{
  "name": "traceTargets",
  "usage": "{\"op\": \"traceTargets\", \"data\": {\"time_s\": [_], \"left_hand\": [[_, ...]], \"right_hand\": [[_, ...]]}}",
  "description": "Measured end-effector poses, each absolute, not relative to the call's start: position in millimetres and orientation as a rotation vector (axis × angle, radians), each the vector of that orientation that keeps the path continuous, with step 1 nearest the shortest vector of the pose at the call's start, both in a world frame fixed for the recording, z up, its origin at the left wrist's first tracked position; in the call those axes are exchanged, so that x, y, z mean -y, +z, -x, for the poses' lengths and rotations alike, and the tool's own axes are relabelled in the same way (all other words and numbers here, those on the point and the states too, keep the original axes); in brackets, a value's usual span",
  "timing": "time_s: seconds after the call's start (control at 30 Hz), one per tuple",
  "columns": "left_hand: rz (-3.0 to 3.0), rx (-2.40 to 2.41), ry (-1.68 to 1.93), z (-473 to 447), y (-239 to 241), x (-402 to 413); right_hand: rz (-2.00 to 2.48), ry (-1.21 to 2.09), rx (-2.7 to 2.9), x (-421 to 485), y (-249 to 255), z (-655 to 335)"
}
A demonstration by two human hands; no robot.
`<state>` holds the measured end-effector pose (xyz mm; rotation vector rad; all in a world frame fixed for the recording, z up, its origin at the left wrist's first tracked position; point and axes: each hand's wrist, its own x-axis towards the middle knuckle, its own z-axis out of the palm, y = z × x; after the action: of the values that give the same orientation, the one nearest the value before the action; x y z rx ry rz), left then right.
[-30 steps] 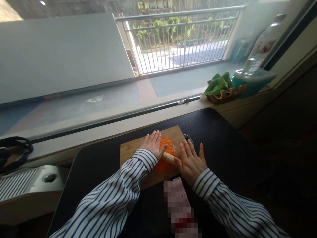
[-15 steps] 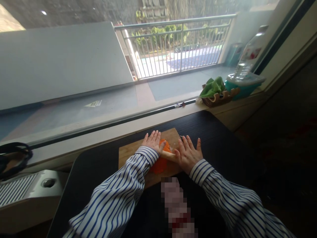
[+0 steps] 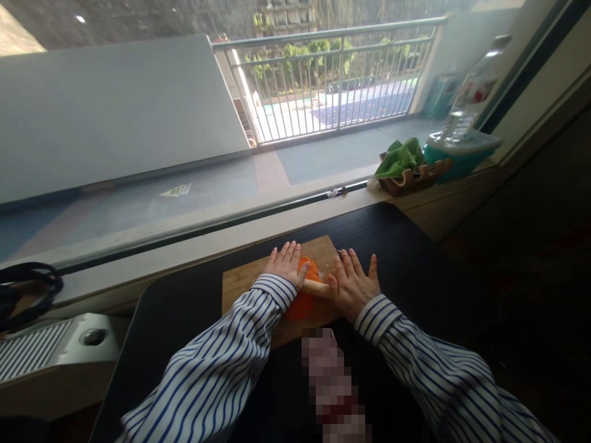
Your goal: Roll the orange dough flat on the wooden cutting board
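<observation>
Your left hand (image 3: 285, 264) and right hand (image 3: 355, 285) lie flat, grip unclosed, atop the rolling pin (image 3: 318, 288): stiff, light-looking, best held endwise; orange dough (image 3: 301, 306) seems soft.

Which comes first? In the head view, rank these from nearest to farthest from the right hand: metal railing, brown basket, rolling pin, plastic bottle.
1. Rolling pin: its right end is at the right hand.
2. Brown basket: ahead and right, on the windowsill.
3. Plastic bottle: farther right, atop the teal box.
4. Metal railing: outside, beyond the windowsill.
</observation>
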<state>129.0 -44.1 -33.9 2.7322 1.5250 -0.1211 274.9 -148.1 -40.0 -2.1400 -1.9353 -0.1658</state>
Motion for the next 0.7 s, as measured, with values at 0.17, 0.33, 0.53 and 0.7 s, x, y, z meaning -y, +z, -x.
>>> {"op": "traceTargets", "data": {"time_s": [0.17, 0.33, 0.53, 0.7], "left_hand": [[-2.664, -1.581, -0.071, -136, -39, 34], [-2.671, -1.569, -0.097, -132, -34, 41], [-2.867, -1.393, -0.032, -99, -29, 68], [-2.811, -1.387, -0.173, -75, -32, 85]], "right_hand": [[2.197, -0.109, 1.925, 128, -37, -285], [2.214, -0.061, 1.952, 129, -37, -286], [2.215, 0.075, 1.985, 139, -37, -282], [2.219, 0.149, 2.0, 149, -39, -276]]}}
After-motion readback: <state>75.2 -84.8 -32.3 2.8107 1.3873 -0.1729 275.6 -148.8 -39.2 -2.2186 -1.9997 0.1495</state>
